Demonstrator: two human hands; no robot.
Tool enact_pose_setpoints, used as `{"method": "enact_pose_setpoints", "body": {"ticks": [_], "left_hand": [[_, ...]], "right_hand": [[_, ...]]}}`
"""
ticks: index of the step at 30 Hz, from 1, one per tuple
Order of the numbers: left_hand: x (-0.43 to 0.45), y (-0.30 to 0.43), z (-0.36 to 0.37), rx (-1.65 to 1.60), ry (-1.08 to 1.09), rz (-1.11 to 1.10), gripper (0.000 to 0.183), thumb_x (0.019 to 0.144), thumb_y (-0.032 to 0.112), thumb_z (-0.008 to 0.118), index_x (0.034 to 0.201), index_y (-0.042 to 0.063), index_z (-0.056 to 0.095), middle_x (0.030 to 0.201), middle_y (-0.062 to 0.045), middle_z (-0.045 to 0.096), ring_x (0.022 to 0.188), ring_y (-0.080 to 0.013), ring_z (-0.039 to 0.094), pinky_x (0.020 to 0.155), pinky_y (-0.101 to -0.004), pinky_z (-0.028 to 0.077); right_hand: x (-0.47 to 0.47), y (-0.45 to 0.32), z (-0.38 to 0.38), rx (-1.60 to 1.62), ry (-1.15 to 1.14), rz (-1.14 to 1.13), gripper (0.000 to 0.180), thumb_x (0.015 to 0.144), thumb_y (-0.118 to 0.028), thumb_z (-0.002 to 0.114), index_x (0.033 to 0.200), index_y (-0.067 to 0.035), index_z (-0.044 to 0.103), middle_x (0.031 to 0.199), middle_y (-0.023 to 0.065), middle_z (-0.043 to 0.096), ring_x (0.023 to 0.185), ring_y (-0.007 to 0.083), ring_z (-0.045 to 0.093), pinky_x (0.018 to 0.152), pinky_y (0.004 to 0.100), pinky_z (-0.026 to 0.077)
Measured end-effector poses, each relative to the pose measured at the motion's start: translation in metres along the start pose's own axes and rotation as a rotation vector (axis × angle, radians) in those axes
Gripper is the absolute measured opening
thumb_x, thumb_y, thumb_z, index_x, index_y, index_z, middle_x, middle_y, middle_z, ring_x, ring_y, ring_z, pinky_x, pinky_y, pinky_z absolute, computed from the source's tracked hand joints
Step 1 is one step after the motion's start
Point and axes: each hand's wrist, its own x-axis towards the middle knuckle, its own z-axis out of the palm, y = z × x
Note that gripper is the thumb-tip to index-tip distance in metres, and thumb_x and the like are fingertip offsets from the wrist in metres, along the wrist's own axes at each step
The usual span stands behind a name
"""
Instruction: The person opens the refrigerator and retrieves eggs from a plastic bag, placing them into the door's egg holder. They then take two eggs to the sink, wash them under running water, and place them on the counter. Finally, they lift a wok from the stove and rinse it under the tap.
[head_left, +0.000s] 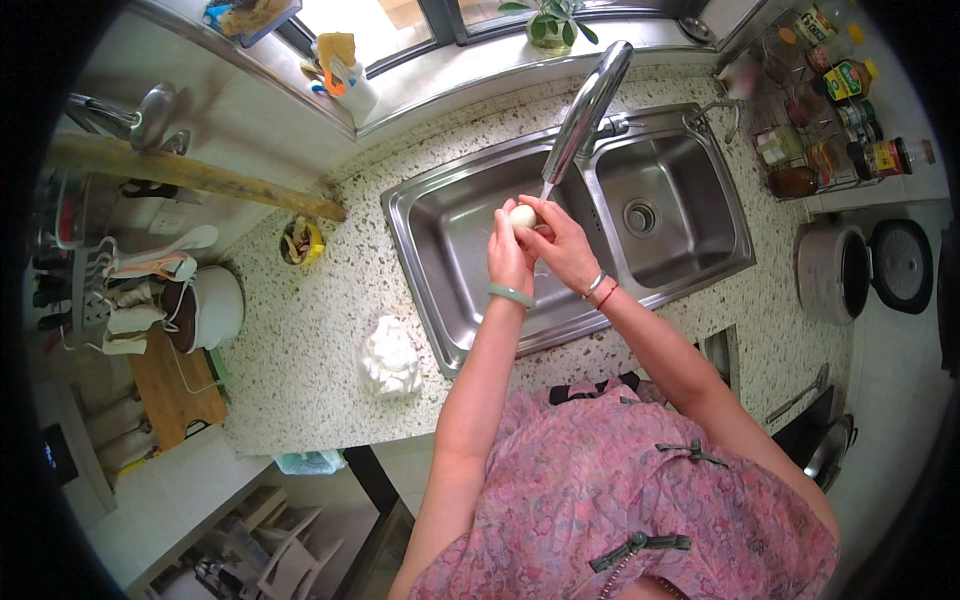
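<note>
Both hands hold a pale, round, egg-like item (523, 217) over the left basin of a stainless steel sink (450, 247). My left hand (510, 251), with a pale green bangle at the wrist, cups it from the left. My right hand (559, 244), with a silver bracelet and a red string at the wrist, has its fingers on it from the right. Just above the hands, water runs from the chrome faucet (585, 112). A clear plastic bag with white contents (391, 356) lies on the speckled counter (300, 375), left of the sink.
The right basin (666, 202) has a drain strainer. A small yellow cup (313, 244) stands at the left near a wooden pole (195, 176). A white canister (217, 307) and a wooden board (176, 382) are farther left. Bottle racks (787, 142) and an open rice cooker (832, 274) are at the right.
</note>
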Motion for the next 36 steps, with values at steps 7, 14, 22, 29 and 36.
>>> {"method": "enact_pose_setpoints", "body": {"ticks": [7,14,22,29,36], "left_hand": [[0.014,0.002,0.018,1.046,-0.017,0.342,0.049,0.097,0.049,0.033,0.126,0.014,0.052,0.109,-0.015,0.060,0.089,-0.0326,0.060,0.082,-0.0391,0.048],[0.034,-0.017,0.000,1.242,0.025,0.881,0.049,0.098,0.044,0.037,0.099,0.003,0.063,0.086,-0.016,0.066,0.073,-0.0304,0.063,0.071,-0.0409,0.049],[0.033,-0.006,0.004,0.459,-0.167,0.157,0.053,0.098,0.047,0.037,0.104,0.001,0.061,0.088,-0.009,0.067,0.076,-0.0130,0.062,0.072,-0.0275,0.049],[0.024,-0.016,-0.003,0.825,-0.036,0.329,0.035,0.094,0.038,0.052,0.107,0.006,0.055,0.080,-0.009,0.065,0.058,-0.0105,0.058,0.049,-0.0233,0.045],[0.039,-0.002,-0.007,0.473,-0.005,0.004,0.051,0.099,0.046,0.027,0.100,0.007,0.059,0.076,-0.009,0.065,0.052,-0.0112,0.057,0.043,-0.0222,0.045]], "right_hand": [[0.017,0.018,-0.006,-0.091,0.135,0.077,0.031,0.094,-0.031,0.049,0.111,-0.005,0.051,0.092,0.0161,0.058,0.082,0.0317,0.059,0.074,0.0384,0.046],[0.017,0.032,0.008,0.412,0.058,0.620,0.064,0.090,-0.065,0.034,0.084,-0.006,0.056,0.068,0.0042,0.054,0.054,0.0167,0.052,0.047,0.0295,0.041],[0.022,0.020,-0.003,0.554,-0.077,0.866,0.065,0.085,-0.075,0.025,0.069,-0.014,0.044,0.051,-0.0042,0.035,0.039,0.0095,0.034,0.038,0.0260,0.032],[0.020,0.036,-0.007,0.653,-0.258,0.808,0.061,0.090,-0.068,0.026,0.076,-0.013,0.049,0.052,-0.0026,0.038,0.039,0.0106,0.036,0.039,0.0256,0.034],[0.014,0.006,0.007,0.690,-0.154,0.741,0.048,0.096,-0.057,0.029,0.114,-0.019,0.050,0.062,-0.0029,0.043,0.045,0.0073,0.038,0.041,0.0230,0.034]]}}
